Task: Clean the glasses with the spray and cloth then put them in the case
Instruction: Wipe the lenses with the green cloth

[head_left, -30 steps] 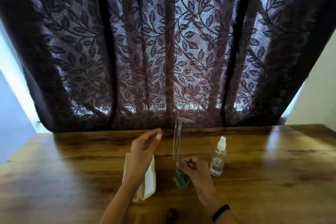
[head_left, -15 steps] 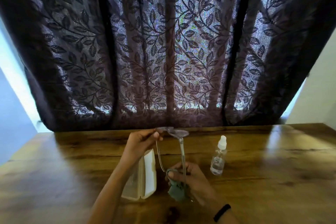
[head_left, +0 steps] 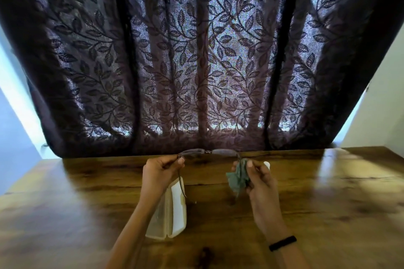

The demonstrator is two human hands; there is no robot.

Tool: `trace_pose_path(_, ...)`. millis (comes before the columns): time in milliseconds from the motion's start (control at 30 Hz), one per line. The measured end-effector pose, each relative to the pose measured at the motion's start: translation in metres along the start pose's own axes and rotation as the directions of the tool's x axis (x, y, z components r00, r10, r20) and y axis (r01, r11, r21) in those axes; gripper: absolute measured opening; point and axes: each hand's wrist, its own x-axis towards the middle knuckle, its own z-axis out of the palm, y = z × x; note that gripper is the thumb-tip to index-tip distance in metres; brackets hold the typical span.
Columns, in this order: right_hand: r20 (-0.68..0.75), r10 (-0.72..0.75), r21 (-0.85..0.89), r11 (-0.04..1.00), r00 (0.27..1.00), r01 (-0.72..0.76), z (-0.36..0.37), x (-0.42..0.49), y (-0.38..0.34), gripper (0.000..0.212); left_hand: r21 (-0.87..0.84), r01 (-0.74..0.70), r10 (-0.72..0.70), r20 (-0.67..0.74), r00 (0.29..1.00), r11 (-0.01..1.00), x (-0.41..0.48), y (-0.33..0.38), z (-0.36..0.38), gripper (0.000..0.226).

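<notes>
The thin-framed glasses (head_left: 209, 152) are held level above the wooden table (head_left: 328, 203), lenses facing away. My left hand (head_left: 160, 170) pinches the left temple near its hinge. My right hand (head_left: 260, 178) grips the right end together with a crumpled green cloth (head_left: 238, 178). The white case (head_left: 175, 209) lies open on the table under my left wrist. Only the white cap of the spray bottle (head_left: 267, 164) shows behind my right hand; its body is hidden.
A dark leaf-patterned curtain (head_left: 196, 61) hangs along the table's far edge. White walls flank it on both sides. A black band (head_left: 282, 243) circles my right wrist.
The glasses turned from upright to level. My left hand took hold of their left end, and my right hand rose with the cloth to the right end, covering the spray bottle.
</notes>
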Motion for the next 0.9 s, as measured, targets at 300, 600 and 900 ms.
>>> trace_pose_path(300, -0.015, -0.114, -0.038, 0.993, 0.993, 0.114, 0.005, 0.006, -0.005, 0.020, 0.037, -0.029, 0.029, -0.013, 0.999, 0.999, -0.008, -0.001, 0.002, 0.016)
trace_pose_path(600, -0.044, -0.233, -0.177, 0.959, 0.971, 0.222, 0.008, 0.008, 0.007, 0.012, -0.235, 0.070, -0.082, -0.040, 0.996, 0.969, -0.007, 0.007, 0.005, 0.016)
trace_pose_path(900, -0.146, -0.196, -0.136, 0.975, 0.970, 0.177, 0.008, 0.003, 0.018, 0.013, -0.406, 0.165, -0.137, 0.097, 0.986, 0.899, -0.012, 0.017, 0.005, 0.019)
